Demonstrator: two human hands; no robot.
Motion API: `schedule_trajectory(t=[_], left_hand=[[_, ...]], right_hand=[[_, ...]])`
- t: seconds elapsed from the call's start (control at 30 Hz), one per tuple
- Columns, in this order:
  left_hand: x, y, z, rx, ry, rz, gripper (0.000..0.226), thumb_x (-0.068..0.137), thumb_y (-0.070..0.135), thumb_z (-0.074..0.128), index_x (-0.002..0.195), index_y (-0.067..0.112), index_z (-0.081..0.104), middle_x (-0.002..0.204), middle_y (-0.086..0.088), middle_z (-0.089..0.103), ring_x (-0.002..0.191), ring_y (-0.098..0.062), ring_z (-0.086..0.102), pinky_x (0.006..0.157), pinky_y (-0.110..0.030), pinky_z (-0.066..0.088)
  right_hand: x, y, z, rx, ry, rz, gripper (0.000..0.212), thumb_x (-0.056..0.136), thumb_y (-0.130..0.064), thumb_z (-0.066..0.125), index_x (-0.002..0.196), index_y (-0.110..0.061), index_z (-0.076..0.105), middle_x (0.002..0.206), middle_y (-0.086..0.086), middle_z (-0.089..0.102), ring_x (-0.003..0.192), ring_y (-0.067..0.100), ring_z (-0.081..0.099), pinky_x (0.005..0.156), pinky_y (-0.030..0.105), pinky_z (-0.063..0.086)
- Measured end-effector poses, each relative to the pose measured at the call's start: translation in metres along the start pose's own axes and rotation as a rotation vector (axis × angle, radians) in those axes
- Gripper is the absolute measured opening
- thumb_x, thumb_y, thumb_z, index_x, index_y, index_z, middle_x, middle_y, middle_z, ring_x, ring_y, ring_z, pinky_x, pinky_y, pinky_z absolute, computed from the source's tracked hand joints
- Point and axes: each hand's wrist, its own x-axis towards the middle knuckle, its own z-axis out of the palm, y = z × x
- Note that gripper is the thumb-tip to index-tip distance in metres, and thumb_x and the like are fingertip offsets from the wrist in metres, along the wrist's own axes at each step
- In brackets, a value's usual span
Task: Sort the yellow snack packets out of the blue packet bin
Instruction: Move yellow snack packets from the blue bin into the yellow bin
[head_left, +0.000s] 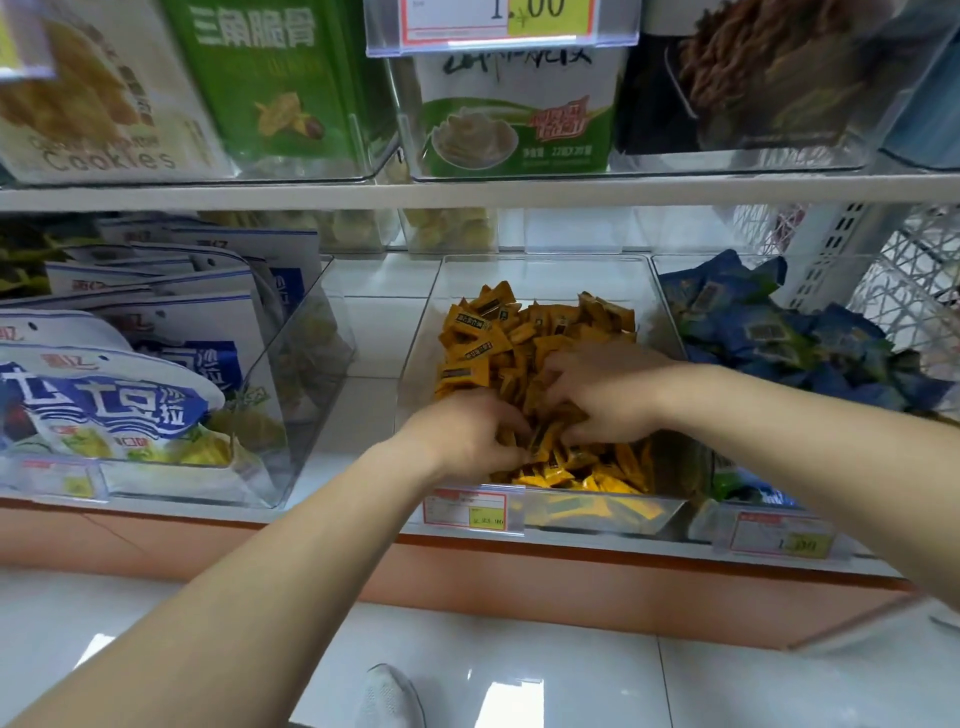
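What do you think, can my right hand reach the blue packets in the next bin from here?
Probably yes. Your right hand is in the yellow packets; the blue packets lie heaped, uncovered, in the bin beside it. Only the clear bin wall stands between, seemingly low enough to lift over.

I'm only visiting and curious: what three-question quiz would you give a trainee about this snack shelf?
1. True or false: the left hand and right hand are both among the yellow packets.
2. Where do the blue packets lie from the yellow ones? A to the left; B to the right; C on the shelf above.
3. Fill in: the clear bin of yellow packets carries a ___ tag on its front.

Key: 1 true; 2 B; 3 price.
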Motion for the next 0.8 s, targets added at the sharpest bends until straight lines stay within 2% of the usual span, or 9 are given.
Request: schedule_trajectory(t=[0.1,0.17,0.27,0.33,0.43,0.53,0.67,0.73,0.8], left_hand=[[0.003,0.003,-0.002,0.126,-0.006,-0.039,0.032,0.087,0.042,0.064,0.117,0.032,0.069,0.122,0.000,0.058,0.110,-0.022,0.056,0.080,-0.030,0.048],[0.004,0.004,-0.003,0.191,-0.007,-0.073,0.024,0.084,0.045,0.063,0.101,0.030,0.072,0.120,-0.001,0.053,0.110,-0.024,0.051,0.083,-0.035,0.051],[0.006,0.000,-0.001,0.212,0.012,-0.053,0.036,0.086,0.054,0.058,0.090,0.021,0.073,0.116,-0.002,0.049,0.113,-0.022,0.045,0.087,-0.038,0.048],[0.007,-0.001,0.001,0.148,0.022,-0.016,0.042,0.088,0.054,0.056,0.085,0.015,0.071,0.101,-0.004,0.059,0.099,-0.022,0.057,0.077,-0.037,0.051],[0.007,-0.001,0.005,-0.086,0.025,0.004,0.033,0.087,0.049,0.064,0.100,0.019,0.070,0.096,-0.002,0.069,0.090,-0.022,0.063,0.076,-0.040,0.054],[0.009,-0.002,0.004,-0.194,0.046,-0.041,0.034,0.083,0.038,0.072,0.115,0.025,0.066,0.110,0.002,0.069,0.100,-0.018,0.063,0.085,-0.038,0.055],[0.014,-0.002,0.004,-0.101,-0.058,-0.068,0.021,0.085,0.034,0.066,0.103,0.029,0.074,0.098,0.004,0.071,0.089,-0.018,0.064,0.077,-0.037,0.057],[0.016,-0.001,0.006,-0.099,-0.085,-0.068,0.017,0.084,0.034,0.063,0.093,0.026,0.075,0.087,0.001,0.071,0.084,-0.021,0.065,0.073,-0.039,0.055],[0.017,-0.001,0.006,-0.159,-0.095,-0.076,0.019,0.085,0.034,0.062,0.096,0.025,0.075,0.090,-0.001,0.072,0.087,-0.023,0.065,0.077,-0.040,0.055]], right_hand=[[0.001,0.010,0.001,-0.249,-0.095,0.093,0.033,0.094,-0.041,0.053,0.127,-0.043,0.061,0.136,-0.004,0.046,0.129,0.027,0.038,0.096,0.043,0.039],[-0.001,0.011,0.000,-0.263,-0.146,0.132,0.032,0.094,-0.042,0.054,0.124,-0.038,0.064,0.138,0.000,0.044,0.132,0.028,0.032,0.099,0.045,0.037],[-0.001,0.004,-0.001,-0.232,0.064,0.102,0.022,0.092,-0.036,0.055,0.108,-0.033,0.070,0.126,-0.001,0.047,0.120,0.025,0.039,0.093,0.040,0.041],[0.000,-0.004,-0.001,0.029,0.141,0.035,0.019,0.092,-0.037,0.056,0.103,-0.032,0.070,0.107,-0.007,0.056,0.103,0.020,0.054,0.083,0.038,0.051],[0.005,-0.015,0.002,0.336,-0.097,0.028,0.035,0.089,-0.044,0.064,0.121,-0.030,0.062,0.104,-0.006,0.065,0.093,0.018,0.061,0.080,0.037,0.055],[0.007,-0.015,0.005,0.156,-0.145,0.069,0.035,0.088,-0.036,0.062,0.122,-0.030,0.057,0.101,-0.003,0.064,0.088,0.020,0.061,0.065,0.033,0.053],[0.003,-0.005,-0.002,-0.067,-0.229,0.183,0.016,0.093,-0.021,0.052,0.100,-0.020,0.067,0.080,-0.003,0.059,0.069,0.014,0.054,0.053,0.027,0.044],[0.001,-0.001,0.000,-0.051,-0.211,0.184,0.018,0.094,-0.022,0.051,0.091,-0.018,0.067,0.077,-0.002,0.060,0.067,0.015,0.056,0.055,0.028,0.047],[0.001,-0.001,0.003,0.054,-0.074,0.179,0.020,0.093,-0.021,0.049,0.094,-0.020,0.068,0.086,-0.001,0.065,0.078,0.020,0.063,0.064,0.034,0.056]])
